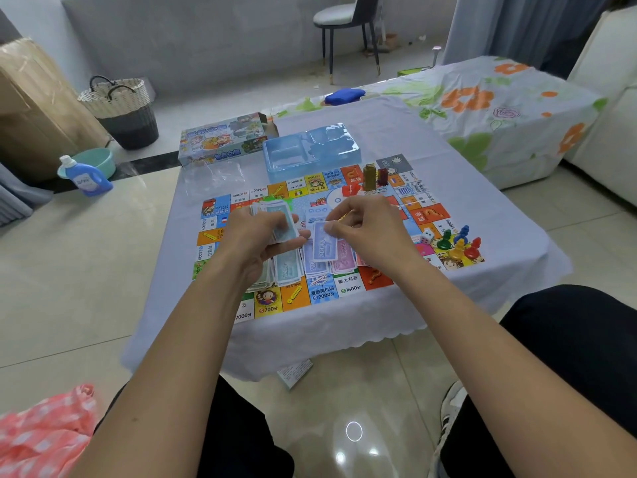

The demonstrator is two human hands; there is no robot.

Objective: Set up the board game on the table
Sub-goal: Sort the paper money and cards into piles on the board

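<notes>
Two hands work over a board (pixel 331 284) spread on a cloth-covered tabletop (pixel 482 236), sorting paper money. Left hand (pixel 255 236), at 9 o'clock of the board's centre, has its grip curled round a thick wad of notes (pixel 275 215). Right hand (pixel 362 225) pinches a single blue note (pixel 324 244) by its top edge, hanging just above sorted piles (pixel 310 267) at 6 o'clock. Four pawns (pixel 460 243) and a die (pixel 427 236) sit at 3 o'clock; small red and gold pieces (pixel 374 177) stand at 12 o'clock, beside a clear tray (pixel 310 150) and the box (pixel 224 139).

Likely risks: the piles lie close and overlapping, so a dropped note could land on the wrong one; a brushing wrist could scatter them; the loosely held wad might fan out and spill.
</notes>
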